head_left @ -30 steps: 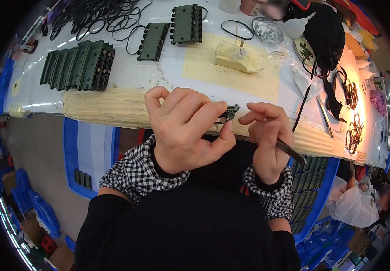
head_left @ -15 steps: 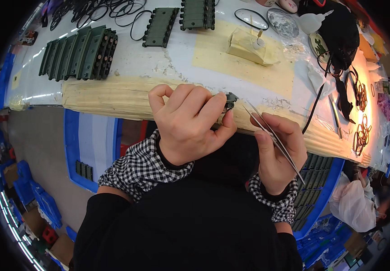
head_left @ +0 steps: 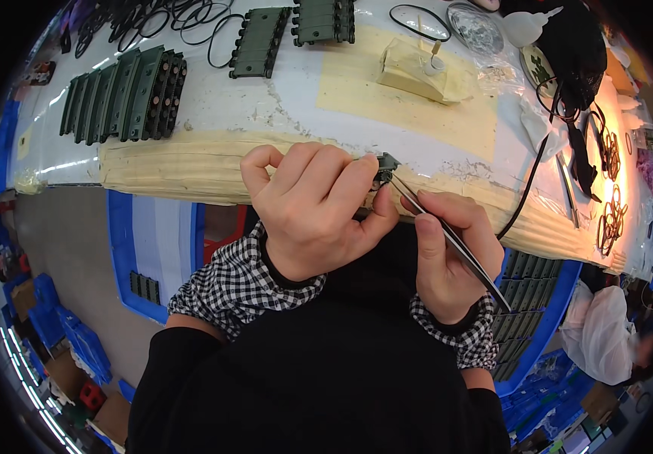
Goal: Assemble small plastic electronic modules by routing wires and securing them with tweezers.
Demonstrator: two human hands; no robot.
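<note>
Above the table's front edge, my left hand (head_left: 313,208) is closed on a small dark green part (head_left: 388,162), pinched between thumb and fingers. Most of that part is hidden by the fingers; only its right end pokes out. My right hand (head_left: 459,253) grips a pair of metal tweezers (head_left: 455,240) between thumb and forefinger. The tweezers' tips are together and meet the lower right side of the green part. Whether they hold a tiny piece there is too small to tell.
Ridged green strips stand in a block (head_left: 123,94) at the left, with more green panels (head_left: 260,43) at the back. A tape-wrapped block (head_left: 425,72) carries a small white pot. Blue trays (head_left: 120,250) flank me below the table. Black cords and a co-worker (head_left: 603,333) are at right.
My right hand has moved slightly left and brought the tweezers to the green part. Their arms, spread before, are now squeezed together. My left hand keeps its grip.
</note>
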